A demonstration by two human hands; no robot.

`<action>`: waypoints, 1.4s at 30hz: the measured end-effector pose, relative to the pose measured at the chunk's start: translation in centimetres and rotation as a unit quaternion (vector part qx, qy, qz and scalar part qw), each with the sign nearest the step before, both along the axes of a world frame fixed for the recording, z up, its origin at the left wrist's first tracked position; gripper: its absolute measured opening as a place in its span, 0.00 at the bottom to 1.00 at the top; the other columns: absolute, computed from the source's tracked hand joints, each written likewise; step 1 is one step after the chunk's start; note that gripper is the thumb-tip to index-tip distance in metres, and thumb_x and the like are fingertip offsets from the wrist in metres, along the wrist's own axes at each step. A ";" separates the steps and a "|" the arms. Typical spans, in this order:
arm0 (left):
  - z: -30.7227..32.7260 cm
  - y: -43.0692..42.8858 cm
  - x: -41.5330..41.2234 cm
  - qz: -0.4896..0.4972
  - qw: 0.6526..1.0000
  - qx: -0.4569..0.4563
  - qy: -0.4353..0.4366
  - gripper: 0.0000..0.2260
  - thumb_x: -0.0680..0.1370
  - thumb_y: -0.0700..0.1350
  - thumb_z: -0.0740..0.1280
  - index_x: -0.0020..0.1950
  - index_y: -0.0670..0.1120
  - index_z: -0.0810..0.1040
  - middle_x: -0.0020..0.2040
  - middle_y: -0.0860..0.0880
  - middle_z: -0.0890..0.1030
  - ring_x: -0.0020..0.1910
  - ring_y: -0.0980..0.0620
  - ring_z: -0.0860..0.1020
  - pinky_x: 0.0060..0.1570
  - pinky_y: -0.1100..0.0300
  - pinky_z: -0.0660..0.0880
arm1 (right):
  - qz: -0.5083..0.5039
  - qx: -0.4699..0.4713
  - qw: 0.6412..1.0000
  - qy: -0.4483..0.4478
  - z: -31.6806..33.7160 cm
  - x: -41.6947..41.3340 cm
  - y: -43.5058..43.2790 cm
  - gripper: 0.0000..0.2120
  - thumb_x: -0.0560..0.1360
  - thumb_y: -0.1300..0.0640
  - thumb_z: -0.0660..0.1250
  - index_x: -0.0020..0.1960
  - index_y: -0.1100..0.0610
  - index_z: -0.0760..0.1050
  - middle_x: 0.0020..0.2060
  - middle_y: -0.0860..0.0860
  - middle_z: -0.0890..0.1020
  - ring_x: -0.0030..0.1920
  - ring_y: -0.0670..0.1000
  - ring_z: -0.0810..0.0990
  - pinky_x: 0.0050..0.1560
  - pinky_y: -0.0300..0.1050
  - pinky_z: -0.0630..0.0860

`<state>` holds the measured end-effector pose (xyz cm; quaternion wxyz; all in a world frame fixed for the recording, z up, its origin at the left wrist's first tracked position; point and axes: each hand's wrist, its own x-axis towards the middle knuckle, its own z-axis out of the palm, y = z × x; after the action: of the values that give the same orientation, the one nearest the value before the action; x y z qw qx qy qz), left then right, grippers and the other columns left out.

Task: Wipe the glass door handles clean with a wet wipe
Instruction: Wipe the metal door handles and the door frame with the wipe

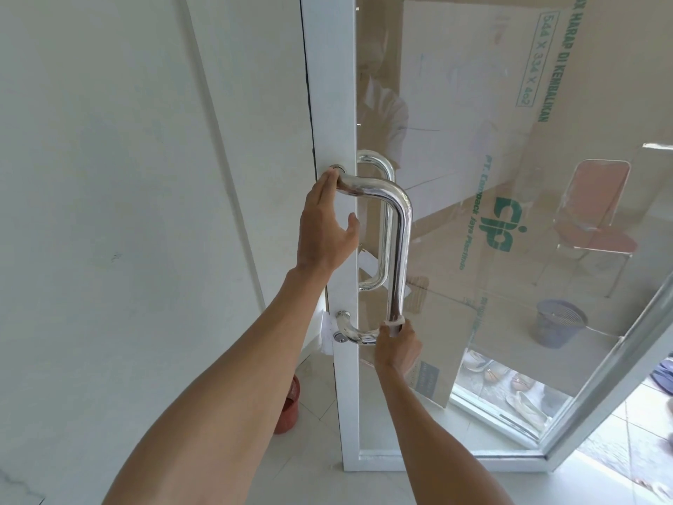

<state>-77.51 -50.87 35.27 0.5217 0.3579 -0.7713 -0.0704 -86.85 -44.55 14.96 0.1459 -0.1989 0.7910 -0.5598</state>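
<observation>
Chrome, mirror-bright and bent into a tall D, the near handle (pixel 400 249) stands on the white door frame (pixel 327 85) at mid-picture. A twin, the far handle (pixel 375 158), shows through the pane just behind it.

At the near handle's 6 o'clock end, the right hand (pixel 398 346) curls its fingers round the bar, clasping a pale wet wipe (pixel 395 320) that peeps out as a thin band above the knuckles. At 11 o'clock, the left hand (pixel 324 227) lies on the top bend beside the mount, fingers straight and together, thumb spread free, clasping nothing. A small keyhole (pixel 339 337) sits under the lower mount.

Outward, the glass pane (pixel 455 413) fills the 3 o'clock side. Behind it stands a big cardboard box (pixel 473 85) with green print, a pink chair (pixel 597 213) and a blue-grey basket (pixel 559 324) at 4 o'clock, with footwear (pixel 524 399) on the ground below.

A plain white wall (pixel 127 176) covers the 9 o'clock side. A red basket (pixel 289 410) stands at 7 o'clock on pale floor tiles (pixel 327 479).
</observation>
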 end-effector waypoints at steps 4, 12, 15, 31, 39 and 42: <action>-0.6 -0.7 0.4 -0.003 1.000 -0.014 -0.024 0.33 0.72 0.38 0.69 0.76 0.40 0.62 0.75 0.44 0.67 0.74 0.48 0.65 0.72 0.59 0.63 | -0.009 0.000 0.988 -0.152 -1.2 0.6 -0.3 0.15 0.70 0.51 0.74 0.49 0.62 0.81 0.41 0.57 0.84 0.46 0.59 0.82 0.50 0.55 0.79; -10.7 2.0 0.4 0.135 0.986 0.084 0.047 0.26 0.72 0.33 0.65 0.69 0.41 0.69 0.67 0.43 0.72 0.66 0.45 0.72 0.62 0.54 0.73 | -0.020 -0.011 0.976 -0.217 -0.9 -0.2 -0.9 0.15 0.67 0.53 0.76 0.48 0.62 0.82 0.40 0.59 0.84 0.45 0.60 0.83 0.51 0.58 0.79; -15.7 3.0 0.4 0.176 0.937 0.295 0.060 0.18 0.72 0.36 0.67 0.61 0.42 0.72 0.58 0.43 0.75 0.56 0.44 0.77 0.48 0.56 0.73 | -0.018 -0.008 0.974 -0.227 -0.6 -0.2 -1.0 0.15 0.66 0.52 0.75 0.46 0.62 0.82 0.38 0.58 0.84 0.44 0.60 0.82 0.51 0.57 0.79; -21.1 7.3 -5.6 -0.034 0.528 0.738 0.418 0.13 0.79 0.42 0.67 0.59 0.33 0.78 0.51 0.38 0.82 0.41 0.44 0.80 0.40 0.55 0.76 | 0.037 0.039 0.982 -0.180 -0.4 -1.4 0.2 0.12 0.68 0.45 0.74 0.32 0.50 0.76 0.30 0.49 0.81 0.39 0.54 0.81 0.48 0.50 0.78; -20.9 6.4 -6.9 -0.090 0.465 0.723 0.503 0.14 0.81 0.47 0.64 0.55 0.36 0.78 0.53 0.39 0.80 0.54 0.42 0.78 0.67 0.51 0.70 | 0.072 0.050 0.982 -0.166 -0.9 -2.3 0.7 0.14 0.65 0.44 0.76 0.33 0.54 0.80 0.29 0.51 0.82 0.35 0.53 0.82 0.44 0.50 0.80; -21.0 6.0 -7.3 -0.114 0.429 0.727 0.524 0.13 0.82 0.47 0.61 0.52 0.37 0.78 0.48 0.40 0.80 0.50 0.43 0.77 0.65 0.51 0.70 | 0.094 0.064 0.982 -0.152 -0.9 -3.0 0.8 0.15 0.64 0.44 0.77 0.34 0.56 0.80 0.30 0.52 0.83 0.36 0.54 0.82 0.46 0.53 0.81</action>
<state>-84.76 -44.90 14.25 0.3601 0.4080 -0.0467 -0.8377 -89.86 -43.72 14.07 0.3287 -0.1759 0.7716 -0.5155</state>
